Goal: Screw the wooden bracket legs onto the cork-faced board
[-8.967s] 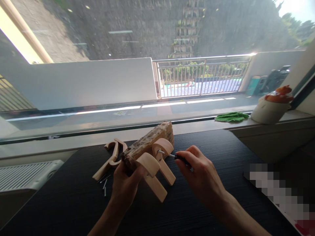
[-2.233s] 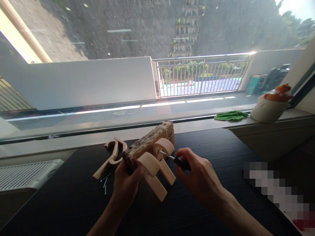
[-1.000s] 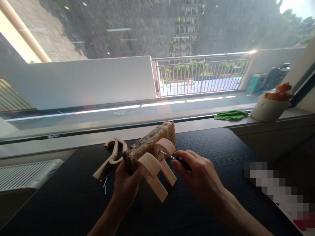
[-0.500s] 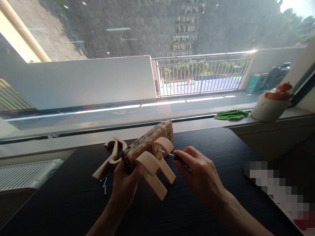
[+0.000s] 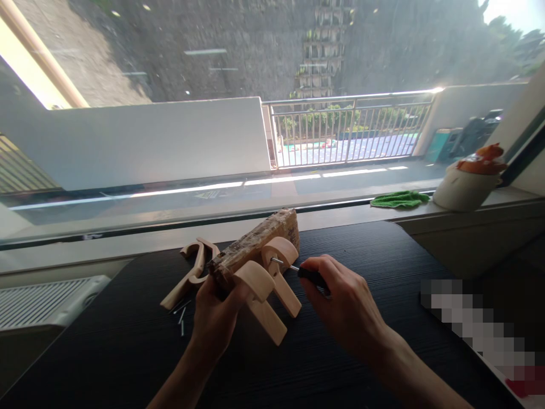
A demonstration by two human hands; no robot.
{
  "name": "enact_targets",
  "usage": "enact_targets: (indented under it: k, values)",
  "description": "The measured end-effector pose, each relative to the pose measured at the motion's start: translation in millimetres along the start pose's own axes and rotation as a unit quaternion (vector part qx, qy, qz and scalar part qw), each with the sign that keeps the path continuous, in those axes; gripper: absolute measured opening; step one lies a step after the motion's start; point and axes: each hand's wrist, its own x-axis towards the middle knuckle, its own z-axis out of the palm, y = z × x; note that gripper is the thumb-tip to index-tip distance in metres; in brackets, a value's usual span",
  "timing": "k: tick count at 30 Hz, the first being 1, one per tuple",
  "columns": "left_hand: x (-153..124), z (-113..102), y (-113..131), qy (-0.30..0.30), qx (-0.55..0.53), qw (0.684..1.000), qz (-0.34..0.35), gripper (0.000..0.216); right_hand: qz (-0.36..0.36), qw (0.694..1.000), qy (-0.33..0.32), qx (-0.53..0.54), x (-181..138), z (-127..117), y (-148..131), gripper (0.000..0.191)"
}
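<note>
My left hand (image 5: 219,309) is closed around the near end of a rough, bark-covered wood block (image 5: 255,236), its thumb against a curved wooden hook (image 5: 267,324). A second curved wooden hook (image 5: 288,294) sits on the block farther right. My right hand (image 5: 338,284) grips the black handle of a screwdriver (image 5: 313,276). Its shaft points left at a screw (image 5: 276,259) that sticks out of the second hook; I cannot tell whether the tip is seated in the screw head. The fingers of my left hand under the block are hidden.
More curved wooden hooks (image 5: 187,281) lie on the black table (image 5: 366,244) at the left, with several loose screws (image 5: 183,324) nearby. A green cloth (image 5: 400,199) and a white pot (image 5: 466,187) stand on the windowsill. A radiator (image 5: 51,304) is at the far left.
The block and hooks have shifted very slightly left. My right hand's fingers have turned a little on the screwdriver, showing more of its handle.
</note>
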Motion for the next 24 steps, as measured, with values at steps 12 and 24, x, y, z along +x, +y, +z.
enact_targets:
  k: [12,24]
  values:
    - [-1.0,-1.5,-1.7,-0.036,-0.009,0.999,0.002,0.037,0.019,0.999,-0.019,-0.024,0.5,-1.1,-0.2,0.020]
    - [-0.3,-2.0,-3.5,-0.048,-0.007,0.999,0.017,0.038,-0.009,1.000,0.007,0.005,0.5,-1.2,5.7,0.015]
